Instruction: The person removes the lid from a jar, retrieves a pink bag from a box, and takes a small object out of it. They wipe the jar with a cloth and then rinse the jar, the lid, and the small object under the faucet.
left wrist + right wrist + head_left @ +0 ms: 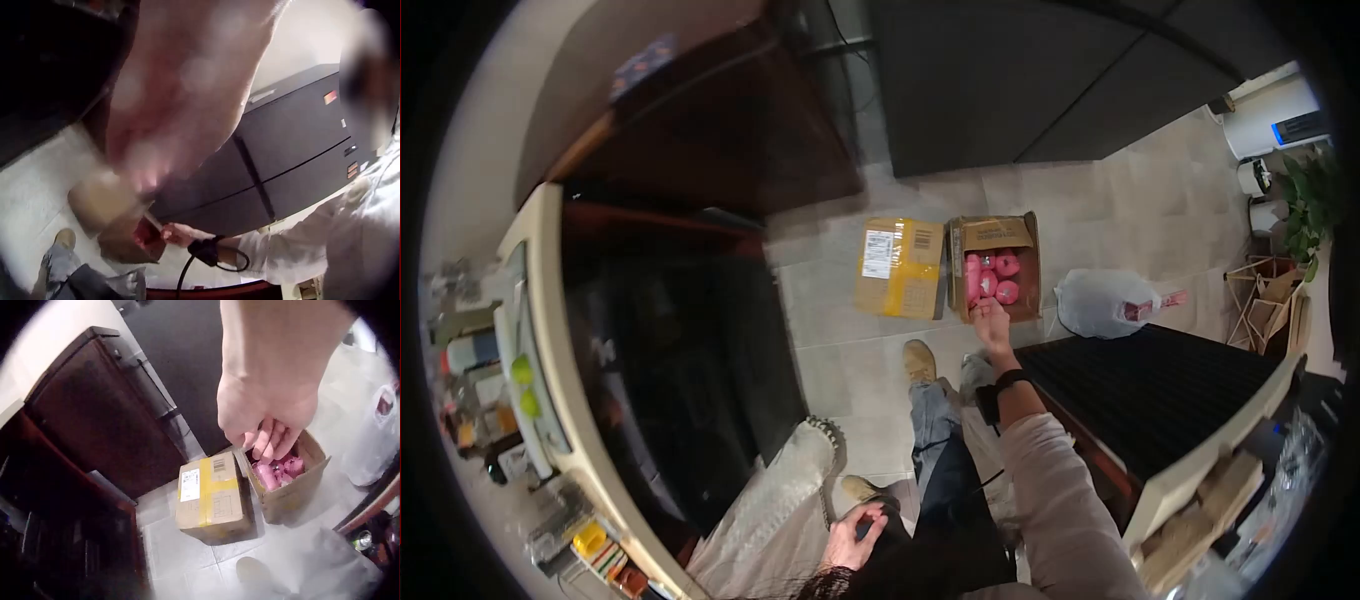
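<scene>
I see the open cardboard box [996, 268] on the tiled floor, just right of centre in the head view, with its flaps up and pink round items [992, 279] packed inside. My right hand [991, 322] reaches down to the near edge of that box; in the right wrist view the fingers [270, 441] hang curled just over the pink items [277, 470], but I cannot tell whether they grip one or hold nothing.

Just beside the open box, on its left in the frame, lies a closed yellow-taped box [898, 268] with a white label, the two touching or nearly so. To the right of the open box sits a pale plastic bag [1105, 302] on the floor.

My left hand [855, 534] is low at the bottom centre of the head view, fingers curled over something dark at my lap; what it is I cannot make out, and the left wrist view is too blurred to help.

A dark table top [1160, 385] fills the lower right, and a dark wooden cabinet [700, 120] stands at the upper left.
</scene>
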`<state>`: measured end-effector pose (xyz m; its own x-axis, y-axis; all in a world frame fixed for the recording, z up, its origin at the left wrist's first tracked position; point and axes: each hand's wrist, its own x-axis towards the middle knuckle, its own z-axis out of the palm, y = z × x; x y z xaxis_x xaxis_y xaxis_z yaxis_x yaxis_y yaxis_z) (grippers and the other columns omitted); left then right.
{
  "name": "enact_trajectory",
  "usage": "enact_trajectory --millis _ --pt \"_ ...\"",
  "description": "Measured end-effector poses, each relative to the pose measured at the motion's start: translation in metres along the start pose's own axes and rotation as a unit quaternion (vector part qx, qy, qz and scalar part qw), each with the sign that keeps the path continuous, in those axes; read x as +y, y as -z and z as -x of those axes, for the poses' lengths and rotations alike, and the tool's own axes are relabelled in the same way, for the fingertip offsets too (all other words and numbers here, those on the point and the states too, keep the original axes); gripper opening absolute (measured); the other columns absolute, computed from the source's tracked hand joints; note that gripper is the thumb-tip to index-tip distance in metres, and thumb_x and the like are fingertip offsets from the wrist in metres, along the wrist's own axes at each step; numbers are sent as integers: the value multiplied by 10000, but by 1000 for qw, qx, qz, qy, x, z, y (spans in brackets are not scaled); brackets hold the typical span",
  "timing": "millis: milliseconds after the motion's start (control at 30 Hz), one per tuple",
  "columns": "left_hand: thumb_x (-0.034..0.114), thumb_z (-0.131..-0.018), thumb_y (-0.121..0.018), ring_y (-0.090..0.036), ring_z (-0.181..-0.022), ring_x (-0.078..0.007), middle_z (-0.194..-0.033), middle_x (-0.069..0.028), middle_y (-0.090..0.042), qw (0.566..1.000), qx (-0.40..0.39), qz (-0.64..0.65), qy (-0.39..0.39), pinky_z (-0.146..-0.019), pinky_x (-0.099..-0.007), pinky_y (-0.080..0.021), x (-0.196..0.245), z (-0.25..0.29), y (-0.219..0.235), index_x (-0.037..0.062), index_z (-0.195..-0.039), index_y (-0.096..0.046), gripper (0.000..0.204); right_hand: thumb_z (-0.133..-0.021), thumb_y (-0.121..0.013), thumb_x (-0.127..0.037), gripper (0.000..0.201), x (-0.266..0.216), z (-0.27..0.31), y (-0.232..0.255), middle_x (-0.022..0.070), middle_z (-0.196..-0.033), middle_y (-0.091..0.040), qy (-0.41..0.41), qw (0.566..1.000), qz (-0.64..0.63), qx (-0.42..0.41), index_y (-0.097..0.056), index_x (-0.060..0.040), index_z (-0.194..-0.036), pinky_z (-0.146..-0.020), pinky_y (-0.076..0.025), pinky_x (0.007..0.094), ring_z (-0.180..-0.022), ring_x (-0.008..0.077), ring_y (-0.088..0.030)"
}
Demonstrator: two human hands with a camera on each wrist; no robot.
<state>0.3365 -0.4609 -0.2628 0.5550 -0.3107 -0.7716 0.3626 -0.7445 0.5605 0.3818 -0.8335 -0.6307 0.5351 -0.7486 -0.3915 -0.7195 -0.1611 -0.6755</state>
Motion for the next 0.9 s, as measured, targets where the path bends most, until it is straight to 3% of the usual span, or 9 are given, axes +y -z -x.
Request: enact_trajectory --millis 100,133,233,400,500,600,700,800,900 --pt "273 -877 -664 -694 -847 -201 -901 -84 -705 999 6 -33 26 -747 -312 -520 -40 -31 -20 62 -1098 -640 306 -795 -669 -198 243 49 -39 -37 143 -820 -683 -15 999 40 34 -621 -45 -977 -735 -527 396 -815 319 -670" --pt "220 -874 -671 -694 -842 -172 -900 -75 -710 994 -20 -58 88 -768 -297 -525 -31 -45 -17 69 -1123 -623 296 -800 -675 -203 254 59 -49 -47 144 -822 -681 -27 996 78 40 -613 -44 -988 -730 -526 398 -813 324 -667" --pt "171 -846 -702 -692 -832 -149 -898 -69 -712 998 27 61 -24 -766 -292 -532 -132 -63 -42 64 -1135 -613 321 -796 -695 -212 326 87 -75 -68 139 -835 -684 -53 993 99 41 -588 -38 -1051 -725 -527 401 -806 324 -667" --pt "197 -860 -675 -641 -779 -102 -904 -64 -694 998 -45 31 33 -727 -233 -497 -109 -113 -25 35 -1172 -592 362 -756 -737 -283 611 115 -108 -104 215 -1038 -645 -42 989 133 53 -454 -47 -1243 -814 -503 461 -958 402 -626" --pt "351 -868 -635 -626 -836 -94 -964 -79 -679 924 -53 319 204 -752 -228 -483 -269 -97 -61 14 -1204 -574 479 -721 -765 -331 779 127 -119 -121 255 -1152 -594 -49 983 161 68 -371 -55 -1333 -887 -477 487 -1046 439 -581" --pt "428 -918 -533 -627 -912 -106 -1023 -93 -666 909 -117 378 131 -786 -239 -484 -259 -102 -53 -8 -1235 -550 539 -687 -782 -389 892 125 -130 -121 260 -1201 -576 -98 982 159 8 -328 -57 -1380 -926 -464 489 -1086 437 -566" --pt "341 -932 -573 -650 -890 -134 -973 -99 -682 993 -31 114 16 -783 -274 -502 -166 -123 -40 9 -1207 -576 431 -631 -801 -475 1035 64 -128 -81 274 -1260 -533 -174 970 152 -76 -291 -10 -1401 -967 -442 465 -1153 416 -534" --pt "231 -915 -619 -672 -856 -166 -917 -108 -700 984 -36 37 173 -787 -312 -516 -67 -148 -26 23 -1152 -610 316 -603 -802 -516 1074 49 -120 -62 274 -1245 -548 -167 977 122 -54 -314 25 -1392 -951 -449 459 -1127 414 -557" --pt "175 -869 -678 -685 -821 -180 -876 -107 -711 988 -3 58 144 -781 -333 -525 -54 -150 -21 48 -1109 -633 275 -628 -782 -498 991 64 -112 -48 253 -1205 -584 -172 983 70 3 -379 41 -1354 -919 -465 445 -1090 393 -590"
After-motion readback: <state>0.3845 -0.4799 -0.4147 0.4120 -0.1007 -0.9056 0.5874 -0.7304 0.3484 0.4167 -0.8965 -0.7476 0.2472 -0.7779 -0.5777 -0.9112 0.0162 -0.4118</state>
